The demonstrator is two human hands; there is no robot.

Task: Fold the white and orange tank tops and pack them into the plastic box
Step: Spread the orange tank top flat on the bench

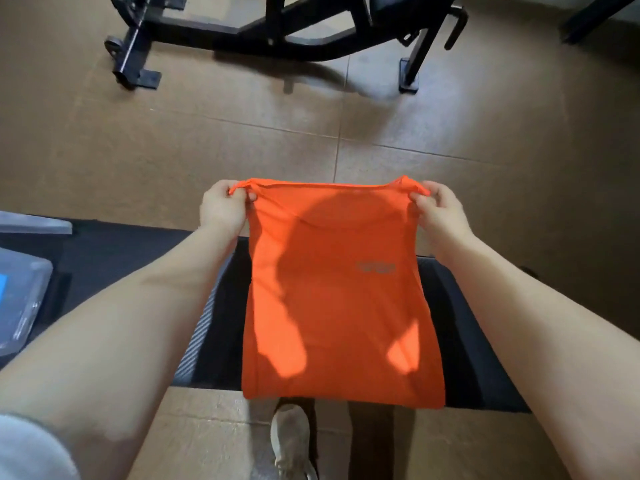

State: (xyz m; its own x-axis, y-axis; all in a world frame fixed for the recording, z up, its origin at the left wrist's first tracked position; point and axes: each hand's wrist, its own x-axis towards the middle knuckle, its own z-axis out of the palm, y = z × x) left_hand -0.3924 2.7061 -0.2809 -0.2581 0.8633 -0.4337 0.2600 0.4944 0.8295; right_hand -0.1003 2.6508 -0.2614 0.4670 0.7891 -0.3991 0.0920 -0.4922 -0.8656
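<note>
The orange tank top [339, 289] hangs stretched out in front of me over a black padded bench [464, 323]. My left hand [221, 206] pinches its upper left corner. At the upper right corner my right hand [438, 207] pinches the fabric. A small grey print sits on the right side of the cloth. The clear plastic box [20, 299] lies at the left edge of the view, partly cut off, with something blue inside. No white tank top is in view.
A black metal exercise frame [277, 32] stands on the brown tiled floor ahead. A clear lid-like piece [34, 225] lies at the left above the box. My shoe [292, 441] shows below the bench on the floor.
</note>
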